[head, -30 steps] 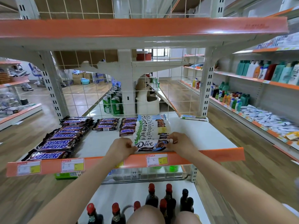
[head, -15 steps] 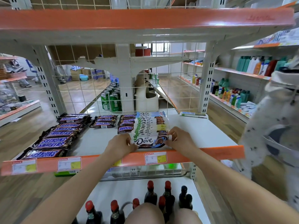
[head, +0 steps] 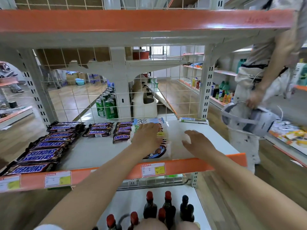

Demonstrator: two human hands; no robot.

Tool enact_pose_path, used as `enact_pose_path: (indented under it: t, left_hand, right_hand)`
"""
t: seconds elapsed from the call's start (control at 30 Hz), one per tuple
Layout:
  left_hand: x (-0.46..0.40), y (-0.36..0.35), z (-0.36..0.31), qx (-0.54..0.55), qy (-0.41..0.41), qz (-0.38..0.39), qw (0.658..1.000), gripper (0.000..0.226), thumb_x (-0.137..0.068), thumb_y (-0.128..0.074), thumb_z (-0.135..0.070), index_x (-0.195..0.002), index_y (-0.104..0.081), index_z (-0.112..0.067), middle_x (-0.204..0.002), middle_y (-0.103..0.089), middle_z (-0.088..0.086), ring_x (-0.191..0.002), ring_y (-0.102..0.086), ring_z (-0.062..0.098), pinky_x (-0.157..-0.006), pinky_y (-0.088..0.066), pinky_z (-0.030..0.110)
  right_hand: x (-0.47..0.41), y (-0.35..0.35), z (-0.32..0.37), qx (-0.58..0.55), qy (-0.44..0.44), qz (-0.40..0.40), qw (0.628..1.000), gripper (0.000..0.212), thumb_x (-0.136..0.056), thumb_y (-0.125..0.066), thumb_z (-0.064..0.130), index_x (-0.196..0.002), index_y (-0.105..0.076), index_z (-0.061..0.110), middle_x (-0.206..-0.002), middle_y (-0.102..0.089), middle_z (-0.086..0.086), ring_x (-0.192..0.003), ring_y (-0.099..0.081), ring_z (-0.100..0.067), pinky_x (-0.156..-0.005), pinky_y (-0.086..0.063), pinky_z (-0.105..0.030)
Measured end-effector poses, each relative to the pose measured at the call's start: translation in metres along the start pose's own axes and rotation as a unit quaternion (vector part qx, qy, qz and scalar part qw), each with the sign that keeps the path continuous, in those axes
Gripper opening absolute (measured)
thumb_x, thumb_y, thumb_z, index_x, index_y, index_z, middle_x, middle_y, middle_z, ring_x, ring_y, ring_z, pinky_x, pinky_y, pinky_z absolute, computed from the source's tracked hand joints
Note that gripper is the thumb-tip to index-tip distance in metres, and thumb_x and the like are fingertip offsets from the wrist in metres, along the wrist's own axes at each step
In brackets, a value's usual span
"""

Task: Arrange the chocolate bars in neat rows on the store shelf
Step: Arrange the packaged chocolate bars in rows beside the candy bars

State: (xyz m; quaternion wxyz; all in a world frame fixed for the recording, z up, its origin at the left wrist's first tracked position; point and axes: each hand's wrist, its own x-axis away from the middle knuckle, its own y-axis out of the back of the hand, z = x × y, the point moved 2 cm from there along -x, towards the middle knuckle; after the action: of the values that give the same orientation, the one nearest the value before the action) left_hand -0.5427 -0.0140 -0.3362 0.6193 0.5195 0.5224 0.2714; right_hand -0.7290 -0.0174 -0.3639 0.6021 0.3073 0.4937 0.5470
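A: How is the row of white-wrapped chocolate bars [head: 163, 151] best squared, lying at the front middle of the white metal shelf with the orange lip [head: 191, 165]?

B: The left hand [head: 146, 136] is laid flat on it, fingers straight; the right hand [head: 197, 143] is held open just beside it, grasping nothing. Light, even pressure is advised, edges aligned with the brown Snickers bars [head: 122, 137] farther back.

Bright, even light; motion blur on hands; wide-angle bending at edges.
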Motion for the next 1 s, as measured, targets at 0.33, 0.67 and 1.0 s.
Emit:
enact_pose_path:
  t: [0.33, 0.67, 1.0]
  left_hand:
    - [-0.047, -0.028, -0.045, -0.009, -0.028, 0.069, 0.997, 0.040, -0.095, -0.042, -0.033, -0.119, -0.049, -0.002, -0.125, -0.051, 0.014, -0.117, -0.046, 0.029, -0.095, -0.039, 0.036]
    - [-0.091, -0.035, -0.045, 0.007, -0.028, 0.072, 0.997, 0.038, -0.095, -0.044, -0.031, -0.117, -0.051, -0.001, -0.120, -0.054, 0.013, -0.112, -0.050, 0.028, -0.089, -0.042, 0.033]
    - [-0.127, -0.053, -0.033, -0.018, -0.048, 0.090, 0.995, 0.041, -0.095, -0.044, -0.033, -0.123, -0.049, -0.005, -0.120, -0.054, 0.011, -0.113, -0.049, 0.027, -0.090, -0.042, 0.033]
  right_hand:
    - [-0.020, 0.002, -0.051, 0.046, -0.049, -0.018, 0.998, 0.041, -0.093, -0.050, 0.031, -0.127, -0.051, 0.009, -0.128, -0.056, -0.008, -0.118, -0.052, -0.024, -0.097, -0.042, -0.035]
    - [-0.066, 0.003, -0.085, 0.060, -0.070, -0.006, 0.996, 0.038, -0.093, -0.049, 0.031, -0.122, -0.051, 0.007, -0.125, -0.057, -0.012, -0.116, -0.053, -0.028, -0.090, -0.046, -0.038]
    - [-0.131, -0.012, -0.112, 0.076, -0.074, 0.024, 0.994, 0.031, -0.092, -0.047, 0.029, -0.111, -0.055, 0.005, -0.118, -0.058, -0.014, -0.110, -0.053, -0.028, -0.084, -0.043, -0.033]
